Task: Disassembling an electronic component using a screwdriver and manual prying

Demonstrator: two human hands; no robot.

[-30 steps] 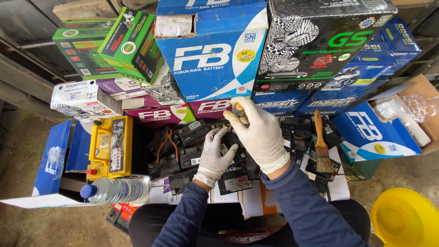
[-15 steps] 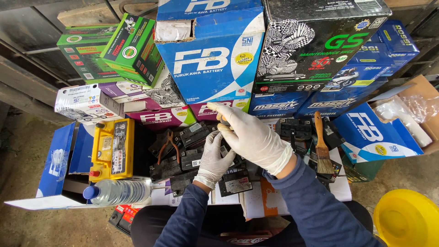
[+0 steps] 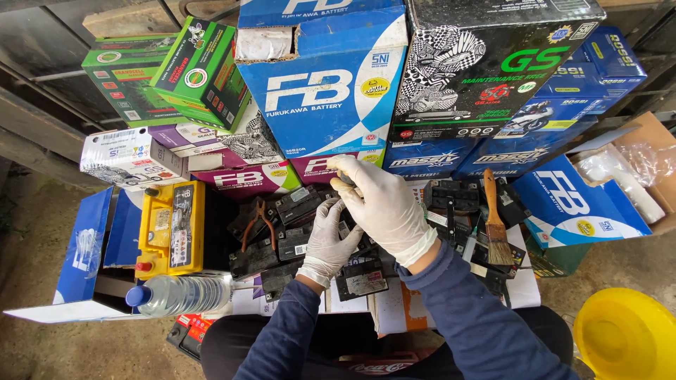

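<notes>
Head view looks down on a heap of small black batteries (image 3: 296, 243), and everything else is best placed from that heap. Both hands wear white gloves. The left hand (image 3: 329, 243) lies on the heap's middle, fingers curled down over one battery's top, gripping or steadying it; how tightly, I cannot tell. The right hand (image 3: 380, 204) hovers just above and behind it, fingers bent together as if pinching something small at the tips, but what it holds is hidden. By my judgement these batteries are dense and heavy for their size, with stiff, hard plastic cases that are smooth and possibly dusty or greasy, so a glove could slip; the safest hold is around the case sides or under the base, not by the terminals on top. Red-handled pliers (image 3: 257, 222) lie on the heap's left part. Left of the heap stands a yellow battery (image 3: 171, 229), and a water bottle (image 3: 179, 294) lies in front of that. A brush (image 3: 495, 222) rests to the heap's right. Stacked cartons (image 3: 317, 98) rise behind the heap, and a yellow bowl (image 3: 623, 338) sits far right.
</notes>
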